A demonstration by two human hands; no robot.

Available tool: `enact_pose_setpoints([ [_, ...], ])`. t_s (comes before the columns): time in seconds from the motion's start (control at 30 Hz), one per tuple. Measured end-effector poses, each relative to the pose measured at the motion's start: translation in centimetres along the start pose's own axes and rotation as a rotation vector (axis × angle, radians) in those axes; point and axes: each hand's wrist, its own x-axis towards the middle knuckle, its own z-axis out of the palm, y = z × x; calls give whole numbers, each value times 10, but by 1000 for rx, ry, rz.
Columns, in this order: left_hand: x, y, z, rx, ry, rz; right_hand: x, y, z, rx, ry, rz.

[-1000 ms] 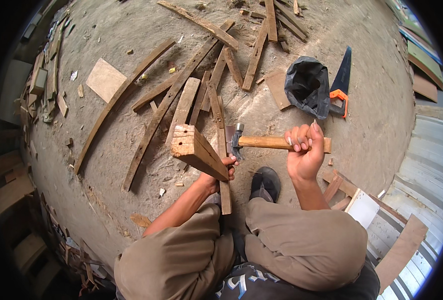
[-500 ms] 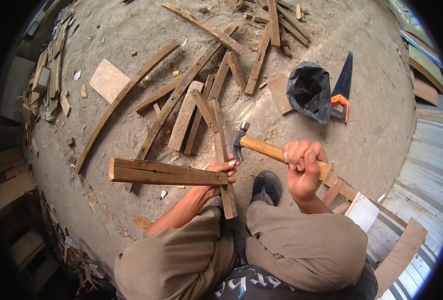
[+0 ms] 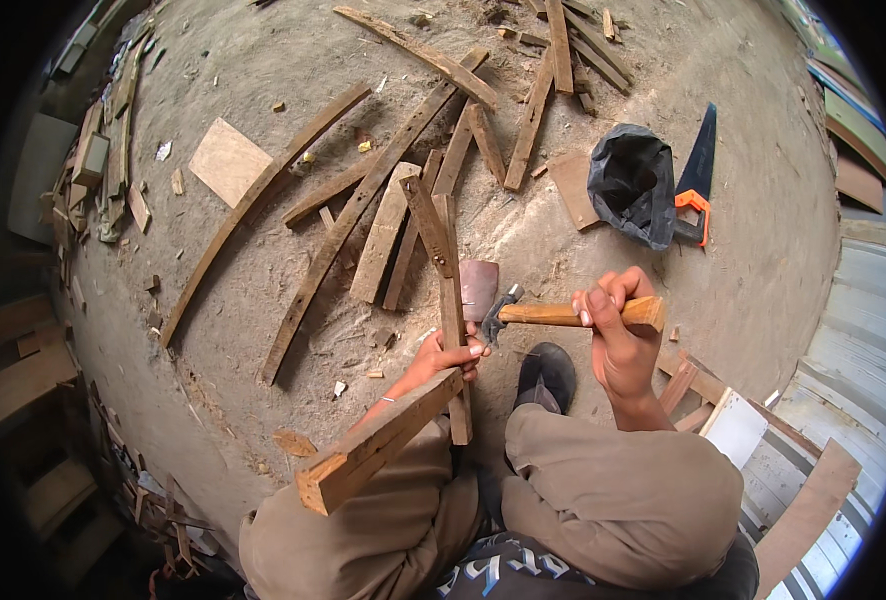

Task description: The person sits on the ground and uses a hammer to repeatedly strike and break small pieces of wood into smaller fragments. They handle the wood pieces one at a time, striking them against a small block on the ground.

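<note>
My left hand [image 3: 443, 362] is closed around a narrow wooden strip [image 3: 451, 310], where a thicker wood block [image 3: 378, 440] meets it. The block slants back over my left thigh, its cut end toward me. Another short strip [image 3: 425, 225] overlaps the narrow strip's far end, with small nail heads or holes at the overlap. Gripped by the wooden handle, a claw hammer [image 3: 543, 314] is in my right hand [image 3: 623, 330]. Its dark metal head is just beside my left fingertips; whether they touch cannot be seen.
Beyond my hands lie several loose wood strips [image 3: 363, 215] and a pinkish container-like object [image 3: 479, 288]. A black bag [image 3: 633, 185] stands at the right beside a handsaw [image 3: 698, 165] with an orange-and-black handle. Corrugated metal sheeting [image 3: 843, 400] and scrap wood line the right side.
The thick block has swung from pointing left to pointing back toward my left thigh. The hammer head has come down nearer me, and its handle is more level.
</note>
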Motion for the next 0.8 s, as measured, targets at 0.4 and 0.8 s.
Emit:
enact_pose_setpoints([
  [0.4, 3, 2, 5, -46, 184, -43, -6, 2, 3, -155, -133, -104],
  [0.8, 0, 7, 3, -67, 82, 58, 7, 19, -19, -31, 70, -67],
])
